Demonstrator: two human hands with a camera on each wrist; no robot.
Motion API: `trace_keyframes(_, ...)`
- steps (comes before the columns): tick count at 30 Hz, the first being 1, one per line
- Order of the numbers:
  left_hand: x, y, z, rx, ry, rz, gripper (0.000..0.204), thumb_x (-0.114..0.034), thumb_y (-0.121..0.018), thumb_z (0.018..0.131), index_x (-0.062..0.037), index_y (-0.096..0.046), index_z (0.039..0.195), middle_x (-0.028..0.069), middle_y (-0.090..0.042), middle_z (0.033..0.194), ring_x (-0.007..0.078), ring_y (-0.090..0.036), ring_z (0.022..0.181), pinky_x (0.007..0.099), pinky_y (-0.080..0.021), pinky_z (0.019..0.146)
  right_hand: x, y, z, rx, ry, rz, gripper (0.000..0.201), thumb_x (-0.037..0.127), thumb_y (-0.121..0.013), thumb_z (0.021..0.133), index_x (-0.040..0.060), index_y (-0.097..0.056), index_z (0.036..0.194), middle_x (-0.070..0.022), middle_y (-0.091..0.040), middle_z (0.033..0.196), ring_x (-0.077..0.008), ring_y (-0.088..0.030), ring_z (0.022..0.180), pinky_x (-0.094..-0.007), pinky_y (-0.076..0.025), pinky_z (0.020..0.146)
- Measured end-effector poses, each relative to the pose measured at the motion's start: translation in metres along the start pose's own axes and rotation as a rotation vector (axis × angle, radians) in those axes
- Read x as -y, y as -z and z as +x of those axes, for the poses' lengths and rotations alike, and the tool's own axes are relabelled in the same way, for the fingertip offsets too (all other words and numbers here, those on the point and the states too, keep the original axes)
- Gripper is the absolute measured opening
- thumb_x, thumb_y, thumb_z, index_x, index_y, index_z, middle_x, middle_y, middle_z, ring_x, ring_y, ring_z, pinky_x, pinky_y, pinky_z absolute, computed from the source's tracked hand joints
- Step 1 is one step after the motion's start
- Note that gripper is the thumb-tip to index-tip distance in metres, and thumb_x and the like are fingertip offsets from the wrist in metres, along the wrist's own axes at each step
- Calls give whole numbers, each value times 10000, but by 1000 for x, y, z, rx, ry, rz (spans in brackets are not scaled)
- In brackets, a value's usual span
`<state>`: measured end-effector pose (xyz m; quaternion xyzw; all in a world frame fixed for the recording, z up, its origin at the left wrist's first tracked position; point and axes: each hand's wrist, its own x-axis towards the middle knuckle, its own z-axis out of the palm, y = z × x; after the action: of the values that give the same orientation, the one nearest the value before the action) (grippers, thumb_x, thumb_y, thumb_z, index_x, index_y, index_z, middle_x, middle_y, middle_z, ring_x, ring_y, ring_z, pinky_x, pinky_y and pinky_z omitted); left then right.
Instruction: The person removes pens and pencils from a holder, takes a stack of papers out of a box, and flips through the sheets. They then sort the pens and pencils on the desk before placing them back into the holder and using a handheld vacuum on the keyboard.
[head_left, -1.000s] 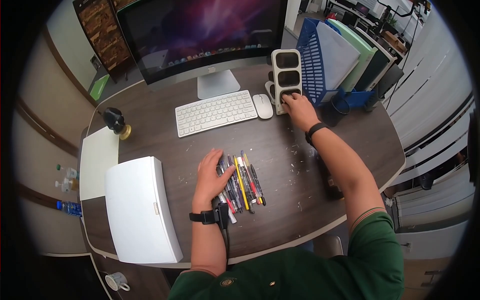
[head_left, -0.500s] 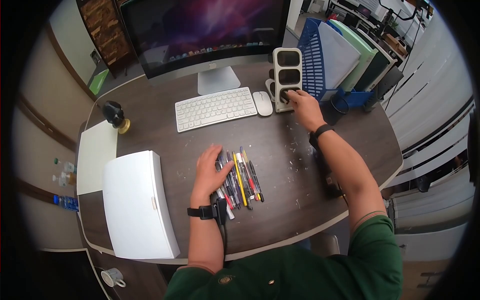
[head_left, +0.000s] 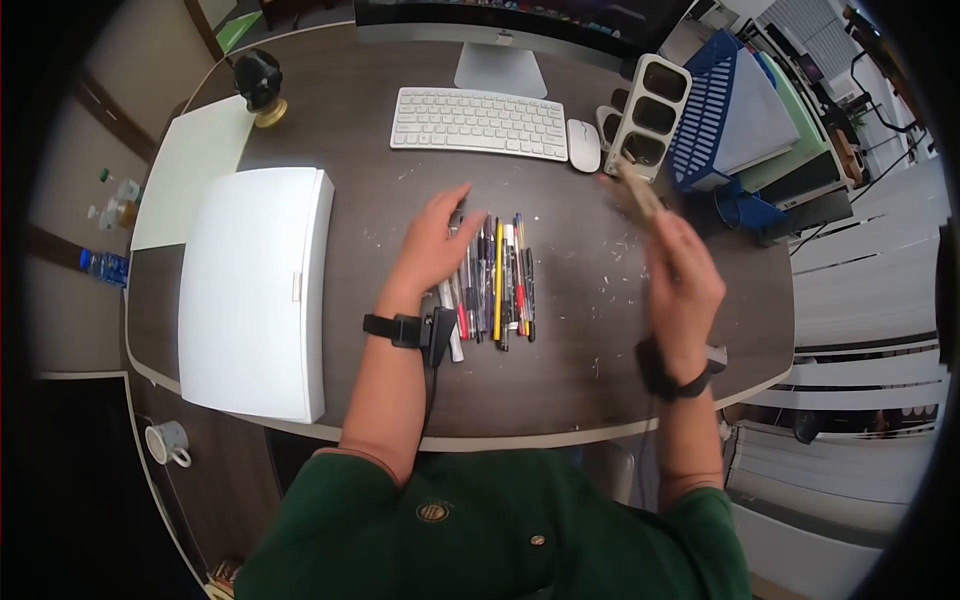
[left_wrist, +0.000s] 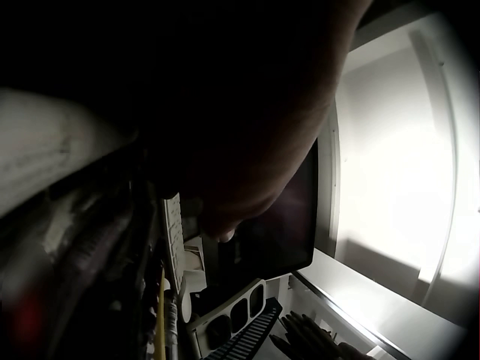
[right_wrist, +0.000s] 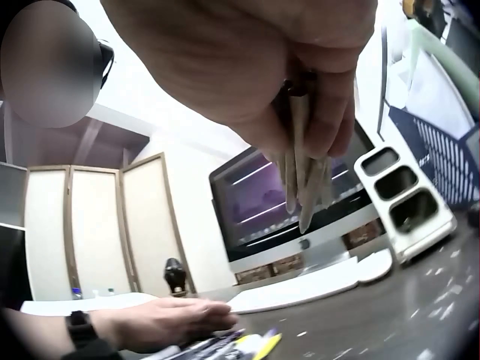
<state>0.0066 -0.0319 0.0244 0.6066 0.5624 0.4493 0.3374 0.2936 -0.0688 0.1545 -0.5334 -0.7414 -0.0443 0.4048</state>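
On the desk, the three-compartment holder stands upright far right, near the raised right hand, which pinches a bundle of slender sticks, presumably to keep them together. The left hand, fingers loosely extended, lies over the central row of pens' left side, apparently steadying it.

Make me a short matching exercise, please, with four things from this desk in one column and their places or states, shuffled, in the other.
Column one:
1. Slender sticks
2. Mouse
3. Yellow pen
4. File rack

Column two:
A. Beside the keyboard
B. Blue, holding folders
C. Held in the right hand
D. Lying among other pens, near the left hand

Pairs: 1-C, 2-A, 3-D, 4-B.
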Motion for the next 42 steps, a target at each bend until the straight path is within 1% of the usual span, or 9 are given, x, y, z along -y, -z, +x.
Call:
trace_keyframes(4,12,-2,4,-37,61,-200,472,-304,-536,1083,-21,-523,1461,158,-612,1415,266,-577,1313,369,-434,1108,48,-44,-47,73,38,73,427,64,-775,868,131,-714,1285,-210,-691,1232,-363,-723,999,-394,-593,839)
trace_keyframes(9,23,-7,4,-16,-16,-134,514,-369,-488,1095,-13,-509,1466,194,-585,1441,305,-549,1345,377,-413,1127,94,-64,-86,518,15,392,641,236,-845,827,34,-595,1381,-287,-531,1387,-445,-599,1191,-464,-521,995)
trace_keyframes(16,15,-5,3,-27,-46,-149,526,-370,-511,1082,5,-512,1451,226,-586,1418,358,-562,1320,380,-426,1115,72,-54,-78,460,79,270,614,260,-854,816,23,-620,1332,-265,-510,1434,-452,-534,1286,-484,-478,1058)
trace_keyframes(20,9,-6,2,2,-80,27,556,-388,-556,1056,-3,-509,1455,236,-554,1445,371,-507,1373,413,-380,1154,72,-64,-68,604,290,298,576,316,-764,898,58,-590,1383,-160,-519,1475,-404,-450,1390,-521,-391,1136)
trace_keyframes(22,7,-3,-1,63,-137,292,587,-394,-576,1045,-29,-478,1495,228,-504,1508,355,-439,1445,431,-317,1202,67,-73,-71,635,276,281,535,335,-717,932,69,-588,1378,-128,-531,1465,-381,-432,1403,-531,-365,1149)
trace_keyframes(28,-4,5,-7,57,-152,530,910,-520,-779,850,-32,-421,1530,209,-422,1578,352,-347,1503,520,-181,1247,40,-67,-76,639,147,306,482,289,-729,924,52,-609,1326,-144,-589,1361,-391,-516,1298,-495,-439,1080)
trace_keyframes(31,-1,1,-5,10,-144,519,971,-560,-810,790,-22,-442,1510,191,-461,1553,352,-355,1499,520,-176,1250,40,-65,-80,637,99,349,492,276,-738,917,45,-603,1330,-154,-572,1385,-412,-506,1303,-492,-450,1069)
trace_keyframes(37,-9,-20,0,89,-266,451,929,-614,-791,777,-15,-526,1436,176,-538,1486,313,-427,1456,543,-193,1235,49,-75,-88,480,204,184,524,313,-727,920,32,-592,1341,-166,-557,1375,-412,-504,1293,-499,-459,1039)
trace_keyframes(42,-12,-13,2,47,-264,387,777,-527,-773,850,-49,-555,1422,152,-579,1448,316,-485,1409,543,-224,1225,54,-66,-94,502,83,112,582,330,-727,915,32,-566,1387,-173,-565,1346,-385,-531,1229,-507,-464,1002)
